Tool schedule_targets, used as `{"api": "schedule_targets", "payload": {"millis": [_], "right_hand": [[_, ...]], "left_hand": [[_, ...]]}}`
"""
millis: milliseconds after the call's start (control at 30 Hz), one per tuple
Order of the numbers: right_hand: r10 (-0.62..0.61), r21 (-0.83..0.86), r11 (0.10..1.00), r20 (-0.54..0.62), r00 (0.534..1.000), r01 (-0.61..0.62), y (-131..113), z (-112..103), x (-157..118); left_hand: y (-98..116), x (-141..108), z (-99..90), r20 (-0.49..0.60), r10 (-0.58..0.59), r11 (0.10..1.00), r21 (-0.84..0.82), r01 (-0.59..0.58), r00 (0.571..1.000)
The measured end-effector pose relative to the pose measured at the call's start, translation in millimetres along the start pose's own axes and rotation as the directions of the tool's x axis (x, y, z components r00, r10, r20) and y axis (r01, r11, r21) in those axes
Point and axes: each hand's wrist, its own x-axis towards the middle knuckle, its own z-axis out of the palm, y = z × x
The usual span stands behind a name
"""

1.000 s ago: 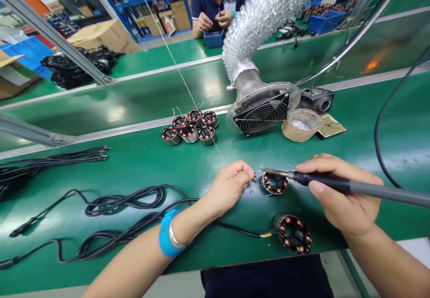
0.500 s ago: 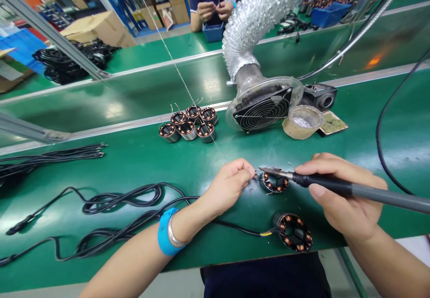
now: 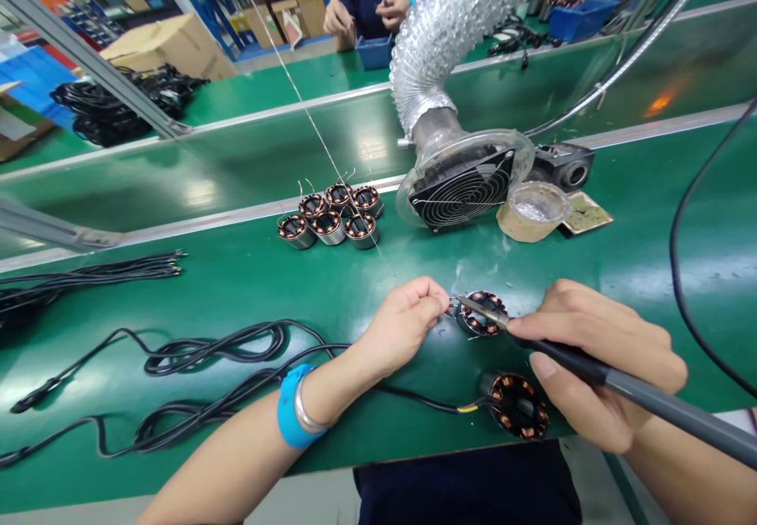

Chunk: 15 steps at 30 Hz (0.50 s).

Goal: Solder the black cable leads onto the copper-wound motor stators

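My right hand [image 3: 603,359] is wrapped round a soldering iron [image 3: 568,359], whose metal tip points left over the near rim of a copper-wound motor coil [image 3: 486,302]. Thin smoke rises beside the tip. At the coil's left edge my left hand [image 3: 408,324] pinches thin wire ends [image 3: 451,304]; the fingers partly hide them. A blue band and a metal bracelet circle the left wrist. Below, a second coil [image 3: 520,407] lies at the table edge, joined to a black cable [image 3: 414,397] that passes under my left forearm.
Several coils [image 3: 328,227] stand at the back of the green table [image 3: 236,288]. A fan with a silver duct [image 3: 467,186], a round tub [image 3: 526,225] and a square pad [image 3: 587,214] sit behind my hands. Black cables [image 3: 218,348] lie left. Another person works across the bench.
The soldering iron's handle has swung down toward me with my right hand, while its tip stays near the wire ends. Smoke now shows. My left hand has barely moved. Across the bench, the person's hands moved apart.
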Motion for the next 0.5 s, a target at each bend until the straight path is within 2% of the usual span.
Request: {"api": "schedule_targets", "payload": {"millis": [500], "right_hand": [[-0.018,-0.007,1.0,-0.048,0.999,0.017,0.4,-3.2,5.3]], "left_hand": [[1.2,-1.6,0.7,-0.007,-0.018,1.0,0.001,0.018,1.0]]}}
